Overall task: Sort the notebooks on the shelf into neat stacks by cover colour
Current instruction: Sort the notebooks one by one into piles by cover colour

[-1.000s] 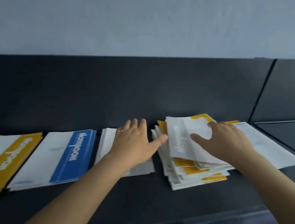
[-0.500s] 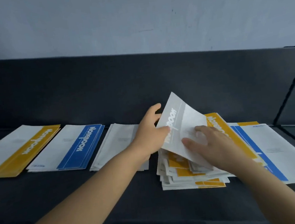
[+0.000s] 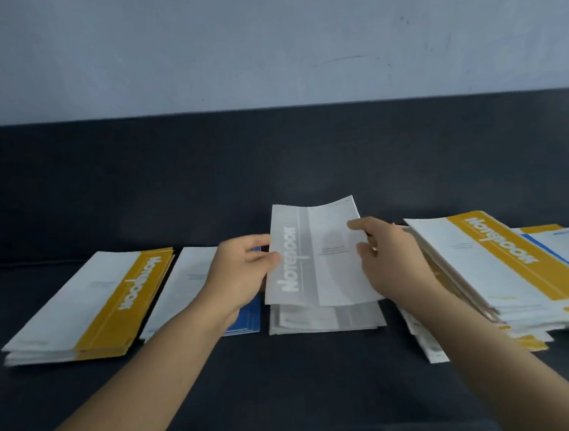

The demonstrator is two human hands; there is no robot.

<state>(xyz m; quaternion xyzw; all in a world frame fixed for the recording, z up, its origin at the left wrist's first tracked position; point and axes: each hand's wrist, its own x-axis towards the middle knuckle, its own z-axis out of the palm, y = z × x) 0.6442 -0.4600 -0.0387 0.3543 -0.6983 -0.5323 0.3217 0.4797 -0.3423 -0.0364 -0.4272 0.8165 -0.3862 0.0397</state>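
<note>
We've moved the grey notebook point(image 3: 317, 253) off the mixed pile point(image 3: 487, 266) at right, and now our left hand point(image 3: 243, 274) and right hand point(image 3: 390, 261) pinch its edges just above the grey stack point(image 3: 326, 318) mid-frame, basically ready to drop.

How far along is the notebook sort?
Partway. Done: a yellow stack, a blue stack and a grey stack sit sorted on the shelf. In hand: left hand and right hand hold a grey notebook over the grey stack. Left: the mixed pile on the right, yellow and blue covers showing.
</note>
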